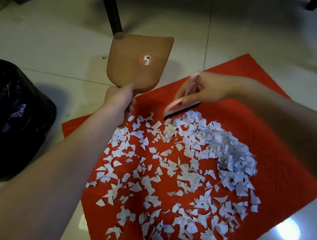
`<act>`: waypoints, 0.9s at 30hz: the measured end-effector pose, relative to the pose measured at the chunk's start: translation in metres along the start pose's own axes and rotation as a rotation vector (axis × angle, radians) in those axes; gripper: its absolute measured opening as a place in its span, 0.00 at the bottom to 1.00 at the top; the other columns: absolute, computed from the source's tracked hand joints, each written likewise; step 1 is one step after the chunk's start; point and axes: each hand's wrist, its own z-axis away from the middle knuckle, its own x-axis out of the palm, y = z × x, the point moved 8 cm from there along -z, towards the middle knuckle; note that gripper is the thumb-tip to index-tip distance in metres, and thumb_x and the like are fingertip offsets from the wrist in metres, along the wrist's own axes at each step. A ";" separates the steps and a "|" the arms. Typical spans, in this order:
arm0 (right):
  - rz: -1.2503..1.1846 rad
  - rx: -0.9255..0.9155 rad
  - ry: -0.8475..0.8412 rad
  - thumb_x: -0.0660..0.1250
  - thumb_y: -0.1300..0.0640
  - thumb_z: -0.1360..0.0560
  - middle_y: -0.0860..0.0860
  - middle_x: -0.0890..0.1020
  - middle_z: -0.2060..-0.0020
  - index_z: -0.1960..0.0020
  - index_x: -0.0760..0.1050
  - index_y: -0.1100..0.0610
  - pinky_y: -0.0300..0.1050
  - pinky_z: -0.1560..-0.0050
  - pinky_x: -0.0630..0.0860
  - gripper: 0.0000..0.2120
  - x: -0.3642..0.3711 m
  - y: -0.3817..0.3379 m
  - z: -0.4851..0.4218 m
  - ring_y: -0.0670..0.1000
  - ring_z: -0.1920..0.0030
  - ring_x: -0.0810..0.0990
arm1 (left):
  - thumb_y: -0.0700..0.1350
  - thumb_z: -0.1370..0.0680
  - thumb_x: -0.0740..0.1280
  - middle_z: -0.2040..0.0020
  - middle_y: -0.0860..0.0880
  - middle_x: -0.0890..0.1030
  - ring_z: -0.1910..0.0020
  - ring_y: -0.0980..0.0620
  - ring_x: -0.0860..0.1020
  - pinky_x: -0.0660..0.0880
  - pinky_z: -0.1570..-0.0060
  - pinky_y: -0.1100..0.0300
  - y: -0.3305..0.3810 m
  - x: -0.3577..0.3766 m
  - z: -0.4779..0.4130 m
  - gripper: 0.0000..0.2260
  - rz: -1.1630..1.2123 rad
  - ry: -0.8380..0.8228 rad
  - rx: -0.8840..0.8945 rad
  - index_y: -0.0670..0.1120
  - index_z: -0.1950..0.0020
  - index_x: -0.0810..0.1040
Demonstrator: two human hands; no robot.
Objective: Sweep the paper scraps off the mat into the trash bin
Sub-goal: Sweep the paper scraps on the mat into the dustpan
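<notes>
Most of the paper scraps [174, 169] lie across the red mat [255, 103] in the head view, thickest toward its right edge and thin near the left edge; by my judgement the sweep has barely begun. Left hand [121, 103] has its fingers curled round the handle of a brown dustpan [139, 60], raised off the mat's far edge with its underside to the camera, so its contents cannot be seen. Right hand [211, 88] pinches the pink handle of a small brush [180, 107], bristles at the far margin of the scraps. Black-lined trash bin [2, 116] stands on the floor, left of the mat and apart from it.
</notes>
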 end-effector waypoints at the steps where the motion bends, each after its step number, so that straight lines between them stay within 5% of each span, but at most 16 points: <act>1: -0.017 -0.010 0.045 0.67 0.58 0.24 0.46 0.82 0.53 0.44 0.80 0.54 0.32 0.50 0.75 0.10 -0.009 0.001 0.002 0.42 0.52 0.79 | 0.48 0.21 0.63 0.69 0.47 0.72 0.75 0.52 0.66 0.64 0.74 0.63 0.001 0.001 0.000 0.09 -0.003 -0.003 0.003 0.45 0.59 0.72; 8: 0.003 0.135 0.348 0.67 0.55 0.24 0.51 0.82 0.46 0.42 0.80 0.51 0.48 0.43 0.76 0.11 -0.009 0.038 -0.029 0.50 0.47 0.79 | 0.47 0.21 0.63 0.68 0.47 0.72 0.75 0.53 0.66 0.65 0.75 0.62 -0.003 0.001 -0.001 0.09 -0.020 -0.001 -0.001 0.44 0.58 0.72; 12: 0.003 0.138 0.248 0.65 0.51 0.24 0.49 0.80 0.45 0.39 0.78 0.54 0.40 0.47 0.73 0.15 0.014 0.032 -0.026 0.47 0.47 0.77 | 0.48 0.22 0.64 0.68 0.47 0.72 0.75 0.52 0.67 0.65 0.73 0.61 -0.009 0.001 -0.004 0.09 -0.035 0.006 -0.008 0.43 0.58 0.73; 17: 0.080 0.073 0.032 0.66 0.55 0.24 0.39 0.80 0.59 0.42 0.79 0.51 0.32 0.65 0.72 0.11 0.033 0.035 0.002 0.42 0.62 0.79 | 0.50 0.22 0.64 0.70 0.48 0.72 0.77 0.53 0.67 0.65 0.77 0.64 -0.013 0.013 -0.001 0.09 -0.098 -0.029 -0.019 0.44 0.54 0.74; 20: -0.016 0.017 0.003 0.67 0.58 0.24 0.45 0.84 0.55 0.44 0.81 0.51 0.39 0.57 0.78 0.10 0.024 0.031 0.026 0.44 0.57 0.81 | 0.49 0.22 0.64 0.69 0.48 0.72 0.76 0.53 0.67 0.65 0.74 0.62 -0.008 0.021 0.002 0.09 -0.108 -0.046 -0.003 0.44 0.56 0.73; 27: -0.072 0.035 0.270 0.68 0.62 0.25 0.43 0.81 0.54 0.43 0.79 0.51 0.42 0.46 0.76 0.12 -0.021 0.042 0.033 0.45 0.51 0.80 | 0.49 0.22 0.64 0.69 0.47 0.72 0.75 0.52 0.67 0.64 0.72 0.60 -0.007 0.022 0.004 0.10 -0.100 -0.049 0.009 0.45 0.59 0.73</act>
